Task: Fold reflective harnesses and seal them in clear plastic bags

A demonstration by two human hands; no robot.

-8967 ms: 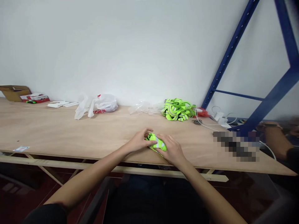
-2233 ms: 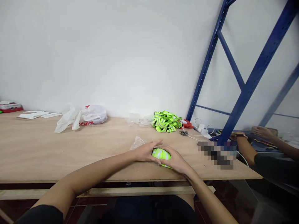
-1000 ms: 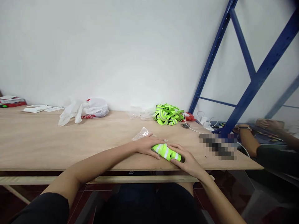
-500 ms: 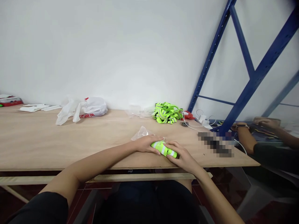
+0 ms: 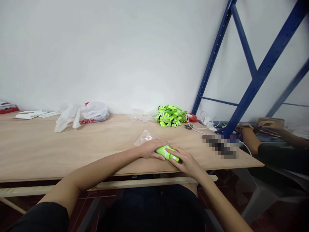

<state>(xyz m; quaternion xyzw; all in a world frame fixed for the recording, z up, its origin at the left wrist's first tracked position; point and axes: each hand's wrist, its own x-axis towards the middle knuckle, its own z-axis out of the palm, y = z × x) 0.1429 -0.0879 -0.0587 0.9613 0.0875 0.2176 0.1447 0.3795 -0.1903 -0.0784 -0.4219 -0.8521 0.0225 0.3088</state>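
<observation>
A folded neon-green reflective strap [image 5: 166,152] with pale silver stripes lies as a compact bundle at the table's front edge. My left hand [image 5: 152,149] closes over its left end, fingers along the far side and thumb along the near side. From the right, my right hand [image 5: 185,161] grips the other end between fingers and thumb. Parts of the bundle are hidden under both hands. A clear plastic bag [image 5: 145,136] lies crumpled just behind my left hand, and I cannot tell whether it touches the bundle.
Behind sits a tangled pile of neon-green reflective straps [image 5: 170,116], beside a red item [image 5: 193,118] and white cables. Further left are a white plastic bag [image 5: 95,111] and white sheets [image 5: 31,114]. A blue metal frame [image 5: 256,79] rises at right, with another person's arm [image 5: 251,140] beyond.
My right hand has shifted slightly left along the bundle, and less of its right end shows. The left hand keeps its hold. The whole view has turned a little.
</observation>
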